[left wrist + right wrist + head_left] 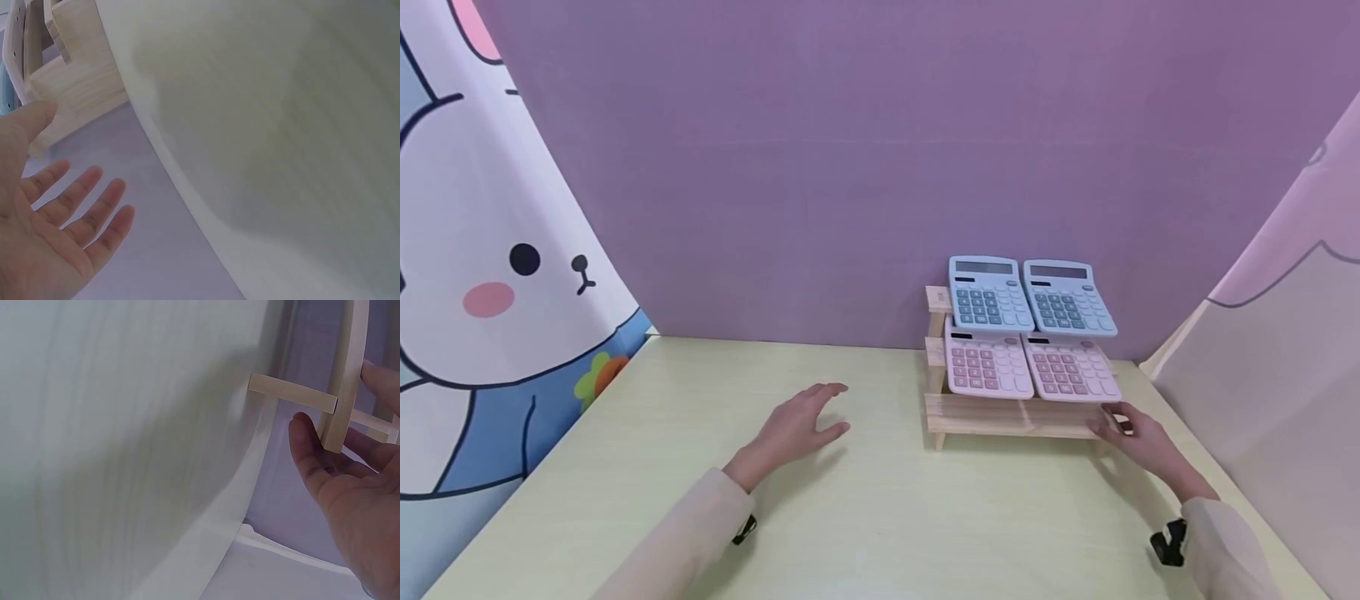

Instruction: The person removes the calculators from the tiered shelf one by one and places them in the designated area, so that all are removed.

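A tiered wooden display rack (985,415) stands on the table's right side. Its upper tier bears two light-blue calculators (988,296), and two pink calculators (1071,371) lean just below them. My right hand (1146,442) grips the right end of the bottom shelf. In the right wrist view the thumb is on one side of that shelf board (345,381), with the fingers curled around its other side. My left hand (786,429) is over the table, left of the rack and apart from it. The left wrist view shows its fingers (103,206) spread and holding nothing.
The pale wood-patterned table (880,517) meets a purple backdrop (805,167) behind the rack. A cartoon-printed cloth (550,333) borders the left side. Another pale printed cloth (1277,350) rises close to my right hand.
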`<state>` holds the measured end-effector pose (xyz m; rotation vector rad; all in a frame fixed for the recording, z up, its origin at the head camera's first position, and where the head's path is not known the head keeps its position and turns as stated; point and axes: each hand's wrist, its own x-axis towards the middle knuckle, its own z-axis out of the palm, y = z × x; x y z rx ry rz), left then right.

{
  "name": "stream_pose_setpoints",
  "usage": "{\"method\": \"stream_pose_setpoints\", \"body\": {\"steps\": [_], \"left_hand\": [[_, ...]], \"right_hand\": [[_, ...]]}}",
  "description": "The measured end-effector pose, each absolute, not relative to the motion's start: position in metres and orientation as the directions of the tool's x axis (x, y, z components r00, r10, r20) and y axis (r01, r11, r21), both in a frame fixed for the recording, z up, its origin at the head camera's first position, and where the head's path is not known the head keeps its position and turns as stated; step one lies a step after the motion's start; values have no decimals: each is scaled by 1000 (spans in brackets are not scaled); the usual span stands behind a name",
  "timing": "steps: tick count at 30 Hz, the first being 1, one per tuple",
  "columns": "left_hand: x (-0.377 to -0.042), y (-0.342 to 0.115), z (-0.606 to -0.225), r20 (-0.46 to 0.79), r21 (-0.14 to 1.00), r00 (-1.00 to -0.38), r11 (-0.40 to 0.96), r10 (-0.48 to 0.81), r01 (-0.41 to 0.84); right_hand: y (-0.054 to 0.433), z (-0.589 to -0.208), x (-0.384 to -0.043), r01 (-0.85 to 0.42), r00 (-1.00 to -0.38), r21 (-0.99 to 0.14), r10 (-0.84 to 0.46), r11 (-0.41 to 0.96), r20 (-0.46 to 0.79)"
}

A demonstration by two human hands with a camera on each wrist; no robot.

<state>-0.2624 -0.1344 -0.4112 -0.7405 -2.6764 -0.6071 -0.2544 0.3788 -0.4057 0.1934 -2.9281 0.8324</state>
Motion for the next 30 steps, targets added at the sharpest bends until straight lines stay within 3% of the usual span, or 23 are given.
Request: {"method": "stream_pose_setpoints", "body": {"steps": [20,30], "left_hand": [[-279,-82,-405,327,338,-824,757,463,560],[-286,-56,-398,281,438,-842,719,461,540]], "right_hand": [[382,-410,-258,-138,-989,-547,-87,825,118],[384,-412,-260,-114,-993,-561,-82,820,83]]}}
